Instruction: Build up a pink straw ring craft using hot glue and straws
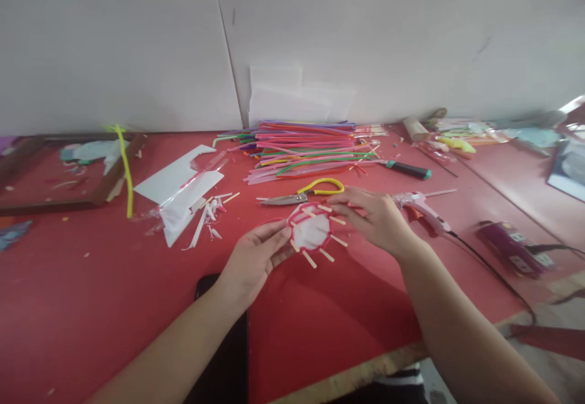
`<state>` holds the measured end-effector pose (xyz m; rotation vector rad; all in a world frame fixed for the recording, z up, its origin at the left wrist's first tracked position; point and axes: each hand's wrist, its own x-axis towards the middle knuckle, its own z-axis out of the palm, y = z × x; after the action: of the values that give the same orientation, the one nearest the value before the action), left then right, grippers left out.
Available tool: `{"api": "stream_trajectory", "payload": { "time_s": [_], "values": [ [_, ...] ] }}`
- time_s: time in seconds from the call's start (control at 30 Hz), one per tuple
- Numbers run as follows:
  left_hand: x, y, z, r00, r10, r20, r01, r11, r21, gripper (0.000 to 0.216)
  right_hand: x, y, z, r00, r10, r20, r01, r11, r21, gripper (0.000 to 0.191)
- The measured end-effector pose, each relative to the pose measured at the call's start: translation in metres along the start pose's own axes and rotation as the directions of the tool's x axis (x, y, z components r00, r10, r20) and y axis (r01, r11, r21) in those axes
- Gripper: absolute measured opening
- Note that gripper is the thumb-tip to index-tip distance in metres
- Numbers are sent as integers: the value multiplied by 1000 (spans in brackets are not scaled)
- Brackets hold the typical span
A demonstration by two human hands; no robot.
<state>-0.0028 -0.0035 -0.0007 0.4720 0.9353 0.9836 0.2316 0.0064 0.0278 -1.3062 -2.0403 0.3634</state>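
Observation:
My left hand (256, 255) pinches the left rim of a small round craft piece (311, 232), thumb on top. This piece has a white disc in the middle, short wooden sticks pointing outward, and a pinkish-red strand wound between them around the edge. At its upper right side, my right hand (372, 218) has its fingers bent together against the rim; what they pinch is hidden. Just behind the piece lie scissors (301, 195) with yellow handles. A thin red strand (269, 220) shows near my left fingers.
Behind lies a pile of coloured pipe cleaners (311, 148). A green-black handled tool (409, 169), a corded glue gun (427, 212) and a purple box (516, 247) are rightward. Leftward are cut paper (176, 178), white scraps (208, 215) and a wooden frame (98, 194). A black phone-like object (223, 355) lies nearest.

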Motion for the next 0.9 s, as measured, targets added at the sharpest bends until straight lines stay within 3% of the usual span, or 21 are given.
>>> {"api": "stream_trajectory", "payload": {
  "time_s": [0.2, 0.43, 0.6, 0.73, 0.8, 0.9],
  "values": [
    [0, 1, 3, 1000, 18, 3, -18, 999, 36, 33, -6, -29, -11, 992, 16, -127, -21, 999, -36, 14],
    [1, 2, 1, 1000, 15, -7, -15, 1000, 18, 31, -8, -18, -8, 987, 142, 75, -135, 986, -102, 25],
    [3, 0, 1, 999, 21, -31, -21, 1000, 10, 31, -8, -26, -8, 998, -37, -44, 33, 996, -88, 16],
    [5, 0, -1, 998, 25, -51, -24, 1000, 15, 26, -11, -41, -6, 960, -240, -142, 211, 958, -192, 11],
    [5, 0, -2, 998, 33, -56, -33, 999, 13, 22, -11, -47, -5, 964, -254, -84, 223, 938, -266, 14],
    [4, 0, -2, 998, 37, -46, -37, 999, -3, 21, -10, -53, -2, 990, -137, 14, 134, 939, -317, 23]
  ]
}}
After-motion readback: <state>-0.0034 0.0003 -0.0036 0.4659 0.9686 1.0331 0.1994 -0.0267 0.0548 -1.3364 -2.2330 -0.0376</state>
